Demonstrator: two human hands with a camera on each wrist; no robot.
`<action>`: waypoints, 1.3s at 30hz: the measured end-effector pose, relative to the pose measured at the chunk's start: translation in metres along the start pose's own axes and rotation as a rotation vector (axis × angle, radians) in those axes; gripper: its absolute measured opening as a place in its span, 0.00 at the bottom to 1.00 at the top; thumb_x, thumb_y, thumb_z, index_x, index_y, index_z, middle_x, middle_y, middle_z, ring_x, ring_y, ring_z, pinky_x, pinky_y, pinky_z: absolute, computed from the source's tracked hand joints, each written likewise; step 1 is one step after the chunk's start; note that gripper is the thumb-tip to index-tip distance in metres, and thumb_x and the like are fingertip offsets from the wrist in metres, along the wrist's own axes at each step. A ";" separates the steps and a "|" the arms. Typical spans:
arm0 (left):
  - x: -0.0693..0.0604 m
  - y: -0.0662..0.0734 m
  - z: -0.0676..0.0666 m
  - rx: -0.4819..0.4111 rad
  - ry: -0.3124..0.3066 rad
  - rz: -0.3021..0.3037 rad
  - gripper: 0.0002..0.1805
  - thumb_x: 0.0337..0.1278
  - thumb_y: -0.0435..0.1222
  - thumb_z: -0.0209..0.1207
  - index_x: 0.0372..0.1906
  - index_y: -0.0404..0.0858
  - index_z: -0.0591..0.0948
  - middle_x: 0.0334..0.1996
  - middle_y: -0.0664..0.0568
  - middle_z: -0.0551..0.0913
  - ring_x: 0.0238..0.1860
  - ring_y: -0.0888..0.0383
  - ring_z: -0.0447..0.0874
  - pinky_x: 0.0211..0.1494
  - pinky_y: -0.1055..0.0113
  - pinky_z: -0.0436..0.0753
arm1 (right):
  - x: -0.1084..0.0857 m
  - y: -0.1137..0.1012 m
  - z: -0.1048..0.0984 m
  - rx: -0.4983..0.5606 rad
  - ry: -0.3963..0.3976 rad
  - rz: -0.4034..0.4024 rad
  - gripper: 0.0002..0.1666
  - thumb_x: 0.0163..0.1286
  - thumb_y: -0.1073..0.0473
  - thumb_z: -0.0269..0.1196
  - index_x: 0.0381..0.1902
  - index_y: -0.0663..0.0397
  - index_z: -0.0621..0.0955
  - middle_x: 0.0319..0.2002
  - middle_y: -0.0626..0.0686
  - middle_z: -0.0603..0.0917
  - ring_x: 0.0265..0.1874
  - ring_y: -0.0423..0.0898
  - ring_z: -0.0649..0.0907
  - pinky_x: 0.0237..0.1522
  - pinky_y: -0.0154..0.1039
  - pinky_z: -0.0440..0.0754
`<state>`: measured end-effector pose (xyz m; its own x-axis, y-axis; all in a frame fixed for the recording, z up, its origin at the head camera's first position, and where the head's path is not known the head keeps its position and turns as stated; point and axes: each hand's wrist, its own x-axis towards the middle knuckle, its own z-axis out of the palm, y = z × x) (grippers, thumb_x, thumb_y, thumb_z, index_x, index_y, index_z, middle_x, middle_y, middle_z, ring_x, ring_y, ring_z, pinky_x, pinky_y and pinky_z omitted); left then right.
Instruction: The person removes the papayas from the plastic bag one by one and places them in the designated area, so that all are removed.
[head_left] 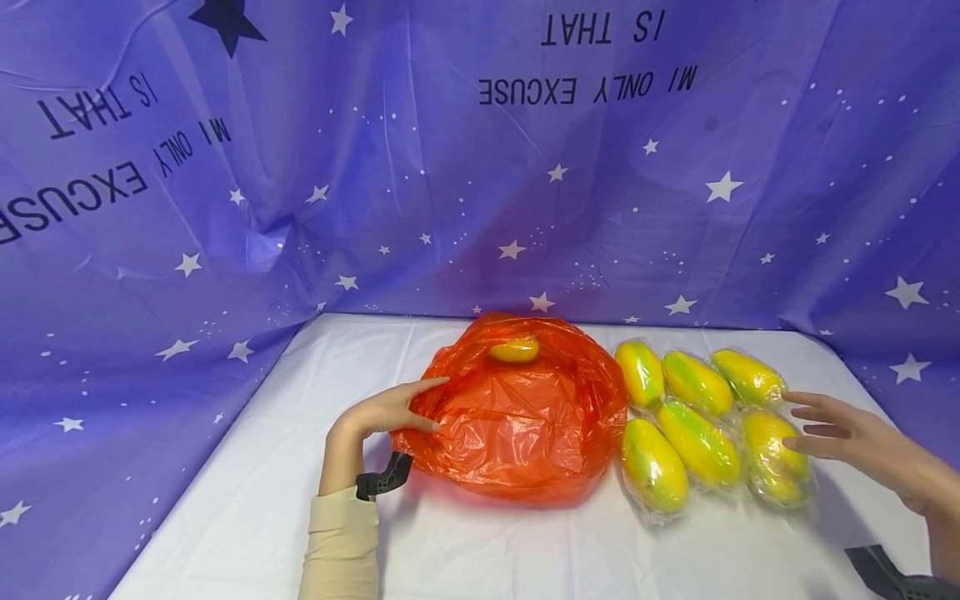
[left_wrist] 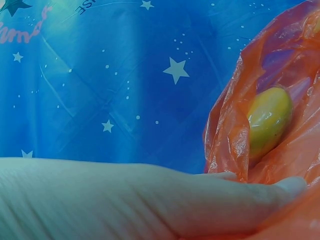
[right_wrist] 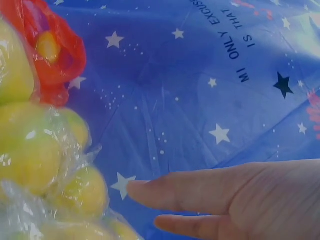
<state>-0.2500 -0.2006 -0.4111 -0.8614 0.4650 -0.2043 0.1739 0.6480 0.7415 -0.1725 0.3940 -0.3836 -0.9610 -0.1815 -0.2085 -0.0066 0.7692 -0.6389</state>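
A red plastic bag [head_left: 517, 417] lies with its mouth facing me, and a yellow fruit [head_left: 515, 349] shows inside at the back. At the bag's left rim is my left hand [head_left: 386, 410], thumb and finger extended and apart, resting against the plastic; its other fingers are hidden. In the left wrist view the thumb lies on the bag [left_wrist: 230, 125]. My right hand [head_left: 847, 433] reaches in from the right with fingers extended and nothing held. Its fingertips overlap the nearest mango-like fruit [head_left: 774, 471], in clear wrap; contact cannot be told.
Several more wrapped yellow-green fruits [head_left: 697, 442] lie in two rows right of the bag. A white cloth [head_left: 300, 417] covers the table. Purple star-printed sheets [head_left: 450, 167] hang behind and at the sides.
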 end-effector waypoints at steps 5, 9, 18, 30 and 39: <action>0.000 0.000 0.000 0.003 0.000 0.002 0.43 0.52 0.39 0.68 0.73 0.44 0.63 0.71 0.43 0.62 0.71 0.41 0.56 0.69 0.41 0.56 | 0.004 -0.008 0.000 0.079 0.040 -0.024 0.43 0.74 0.51 0.57 0.72 0.71 0.51 0.65 0.77 0.59 0.53 0.44 0.77 0.44 0.70 0.70; 0.000 -0.001 0.000 0.004 0.000 0.001 0.43 0.52 0.40 0.68 0.73 0.44 0.63 0.70 0.42 0.63 0.70 0.41 0.56 0.69 0.41 0.57 | 0.007 -0.016 0.002 0.123 0.065 -0.051 0.41 0.73 0.52 0.57 0.72 0.68 0.53 0.65 0.70 0.66 0.42 0.18 0.69 0.45 0.67 0.71; 0.001 0.001 0.000 -0.005 -0.003 0.005 0.43 0.52 0.39 0.68 0.73 0.43 0.63 0.70 0.42 0.62 0.71 0.41 0.56 0.69 0.41 0.56 | 0.017 -0.033 0.012 0.213 0.183 -0.183 0.33 0.71 0.58 0.61 0.70 0.56 0.64 0.49 0.27 0.75 0.45 0.27 0.77 0.39 0.25 0.77; 0.000 0.001 0.000 -0.001 0.001 -0.009 0.43 0.52 0.40 0.68 0.73 0.44 0.63 0.71 0.42 0.62 0.71 0.41 0.55 0.69 0.41 0.56 | 0.040 -0.069 0.034 0.341 0.143 -0.229 0.27 0.70 0.59 0.61 0.64 0.56 0.69 0.51 0.39 0.79 0.45 0.35 0.80 0.43 0.29 0.79; 0.000 0.001 0.000 -0.001 -0.001 0.001 0.43 0.52 0.39 0.68 0.73 0.43 0.63 0.71 0.42 0.62 0.71 0.40 0.55 0.69 0.41 0.56 | 0.060 -0.102 0.054 0.417 0.046 -0.240 0.35 0.68 0.60 0.64 0.67 0.68 0.65 0.59 0.65 0.74 0.46 0.40 0.81 0.46 0.41 0.83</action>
<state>-0.2497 -0.1999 -0.4097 -0.8608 0.4662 -0.2044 0.1742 0.6471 0.7422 -0.2149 0.2718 -0.3707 -0.9573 -0.2891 0.0085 -0.1277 0.3963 -0.9092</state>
